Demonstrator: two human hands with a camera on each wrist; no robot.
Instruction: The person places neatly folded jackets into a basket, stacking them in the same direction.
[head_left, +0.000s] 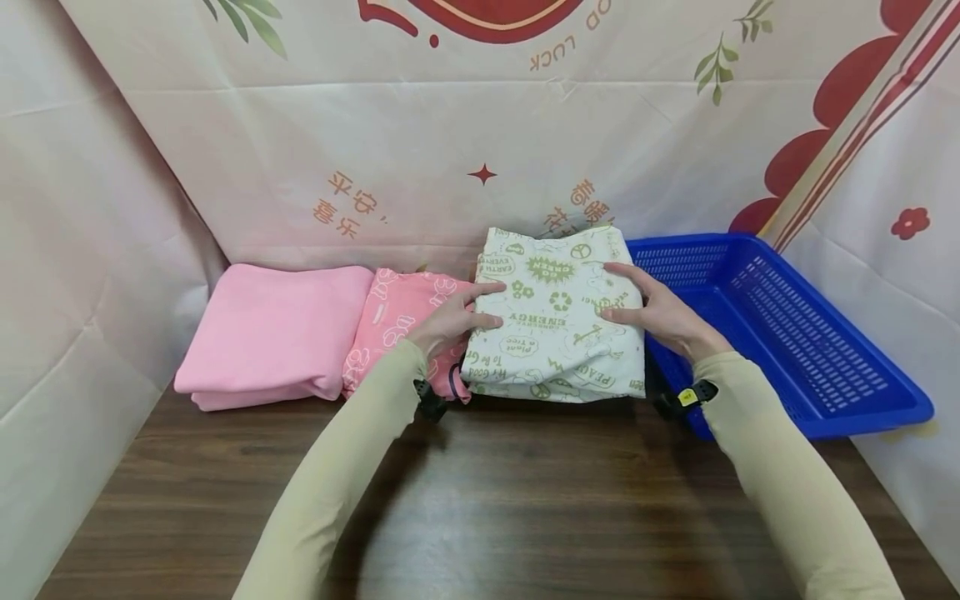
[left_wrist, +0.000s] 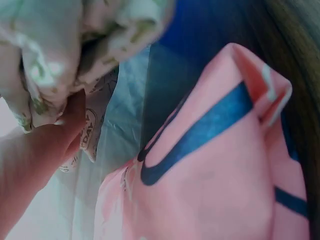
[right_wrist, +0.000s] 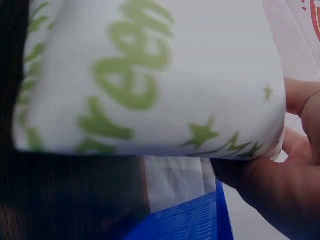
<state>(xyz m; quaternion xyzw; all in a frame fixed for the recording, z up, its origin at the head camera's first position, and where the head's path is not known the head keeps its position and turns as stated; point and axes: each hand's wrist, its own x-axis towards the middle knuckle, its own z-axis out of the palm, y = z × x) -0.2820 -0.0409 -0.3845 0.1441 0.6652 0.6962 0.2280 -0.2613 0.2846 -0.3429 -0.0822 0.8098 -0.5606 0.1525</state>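
Note:
A folded white cloth with green lettering and pictures (head_left: 558, 333) is held between both hands near the back of the table. My left hand (head_left: 450, 321) grips its left side, the fingertips lying on top; in the left wrist view part of that hand (left_wrist: 40, 155) passes beneath the bunched cloth. My right hand (head_left: 663, 315) grips the right side. From the right wrist, the right hand's fingers (right_wrist: 297, 97) and thumb bend round the fold's edge, and the cloth (right_wrist: 200, 90) appears raised off the table. Just left lies a folded pink patterned cloth (head_left: 393, 325) with dark blue stripes (left_wrist: 210, 130).
At the far left sits a thick folded plain pink cloth (head_left: 277, 333). A blue plastic basket (head_left: 847, 427) with perforated sides stands right of the white cloth. Behind everything hangs a printed fabric backdrop (head_left: 420, 158), and the brown wooden table (head_left: 510, 500) extends in front.

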